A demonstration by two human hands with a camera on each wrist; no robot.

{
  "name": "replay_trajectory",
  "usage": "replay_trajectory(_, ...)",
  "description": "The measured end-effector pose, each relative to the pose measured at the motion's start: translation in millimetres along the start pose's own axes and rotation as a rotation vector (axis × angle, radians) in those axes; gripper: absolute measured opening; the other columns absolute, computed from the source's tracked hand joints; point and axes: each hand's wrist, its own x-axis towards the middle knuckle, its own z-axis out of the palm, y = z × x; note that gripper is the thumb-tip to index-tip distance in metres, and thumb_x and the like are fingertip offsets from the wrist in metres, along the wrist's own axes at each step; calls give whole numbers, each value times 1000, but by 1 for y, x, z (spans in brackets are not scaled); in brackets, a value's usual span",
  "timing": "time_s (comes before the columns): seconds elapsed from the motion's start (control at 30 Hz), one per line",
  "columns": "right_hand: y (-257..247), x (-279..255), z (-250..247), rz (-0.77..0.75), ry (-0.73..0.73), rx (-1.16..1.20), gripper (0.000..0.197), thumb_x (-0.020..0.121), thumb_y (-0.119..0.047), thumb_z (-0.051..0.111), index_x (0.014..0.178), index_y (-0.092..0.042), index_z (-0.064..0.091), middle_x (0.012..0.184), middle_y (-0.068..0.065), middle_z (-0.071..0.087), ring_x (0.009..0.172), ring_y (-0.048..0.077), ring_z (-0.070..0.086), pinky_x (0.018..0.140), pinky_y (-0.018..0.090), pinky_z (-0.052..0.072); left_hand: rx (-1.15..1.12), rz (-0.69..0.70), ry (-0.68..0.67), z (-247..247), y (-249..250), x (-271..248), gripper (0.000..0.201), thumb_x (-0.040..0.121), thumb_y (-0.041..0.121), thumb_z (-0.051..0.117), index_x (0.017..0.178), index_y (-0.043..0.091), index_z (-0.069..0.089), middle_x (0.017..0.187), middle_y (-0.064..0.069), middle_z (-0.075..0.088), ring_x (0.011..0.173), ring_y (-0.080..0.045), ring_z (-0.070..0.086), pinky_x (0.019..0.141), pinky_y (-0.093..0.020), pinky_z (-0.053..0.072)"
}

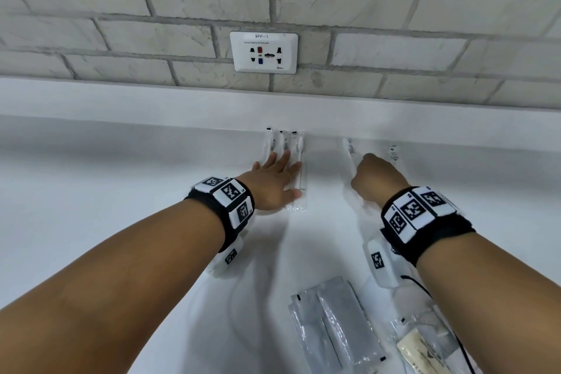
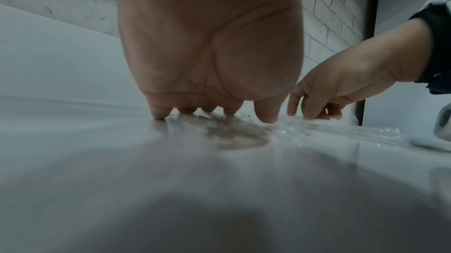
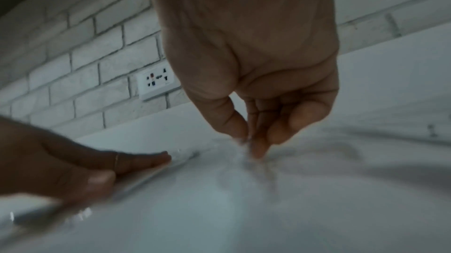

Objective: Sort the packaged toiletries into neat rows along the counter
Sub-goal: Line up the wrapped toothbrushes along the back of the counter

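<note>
Both hands on wrapped toothbrushes at the rear of the white worktop.

The left hand lies flat, fingers straight and spread, pressing on a group of packaged toothbrushes set side by side against the back ledge. The right hand has curled fingers pinching a clear toothbrush packet just right of that group. Another packet lies further right. Grey sachets lie near the front edge. A wall socket sits above.

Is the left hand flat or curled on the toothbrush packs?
Flat: the left hand lies with fingers spread straight over the toothbrush packs.
</note>
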Motion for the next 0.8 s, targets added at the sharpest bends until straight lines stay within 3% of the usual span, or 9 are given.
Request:
replay_trajectory(0.07, -5, 2, 2, -40, -89, 192, 30, 89, -1, 49, 118, 4, 55, 92, 14, 62, 76, 24, 53, 66, 28, 44, 6, -8, -3, 1, 0, 1, 82, 91, 67, 30, 152, 27, -8, 158, -1, -25, 146, -25, -21, 118, -52, -3)
replay_trajectory(0.1, -8, 0, 3, -36, -159, 308, 27, 90, 1, 49, 116, 5, 55, 85, 14, 62, 70, 25, 53, 63, 29, 44, 17, -15, -1, 3, 1, 2, 87, 88, 71, 31, 152, 27, -9, 158, -1, -25, 145, -27, -23, 117, -54, -5)
replay_trajectory(0.2, -11, 2, 7, 161, -257, 440, 13, 90, 5, 45, 88, -2, 56, 71, 15, 59, 59, 25, 53, 54, 28, 43, 56, -16, 25, 5, 2, 3, 94, 84, 77, 31, 152, 26, -9, 158, -2, -24, 142, -29, -28, 116, -55, -10)
replay_trajectory(0.27, -9, 4, 9, 170, -181, 278, 13, 89, 2, 44, 82, -2, 54, 78, 16, 59, 70, 29, 63, 51, 26, 47, 60, -3, 44, 5, 3, 2, 93, 84, 76, 30, 152, 26, -9, 158, -1, -24, 142, -29, -30, 116, -54, -12)
replay_trajectory(0.33, -5, 7, 10, 11, -38, 56, 17, 91, -4, 44, 103, -1, 56, 102, 16, 61, 96, 34, 64, 65, 31, 51, 52, 0, 50, 5, 2, 2, 92, 85, 76, 30, 152, 28, -11, 158, 0, -25, 142, -28, -30, 116, -54, -12)
replay_trajectory(0.47, -7, -2, 12, -199, 69, -38, 45, 94, -30, 51, 138, -22, 47, 137, 10, 47, 121, 29, 52, 94, 34, 42, 39, -11, 14, 5, 2, 3, 91, 85, 75, 31, 151, 28, -11, 158, 0, -24, 144, -27, -25, 117, -54, -9)
replay_trajectory(0.6, -21, -2, 21, -290, -25, -166, 46, 90, -20, 58, 135, -16, 53, 137, 12, 46, 122, 28, 50, 99, 33, 41, 51, 1, 10, 6, 2, 4, 90, 87, 72, 33, 152, 26, -11, 159, -2, -23, 145, -27, -22, 117, -51, -5)
replay_trajectory(0.7, -32, 0, 22, -330, 1, -159, 37, 92, -11, 53, 129, -8, 58, 135, 14, 51, 123, 27, 50, 99, 30, 41, 53, 5, 24, 6, 1, 4, 89, 89, 69, 34, 152, 25, -10, 159, -2, -21, 146, -27, -20, 116, -51, -4)
replay_trajectory(0.8, -44, 3, 22, -352, -4, -146, 39, 95, -9, 47, 134, -9, 55, 139, 13, 50, 128, 26, 47, 105, 30, 39, 61, 11, 44, 6, 1, 4, 89, 89, 69, 34, 152, 24, -10, 160, -3, -19, 147, -27, -18, 116, -52, -3)
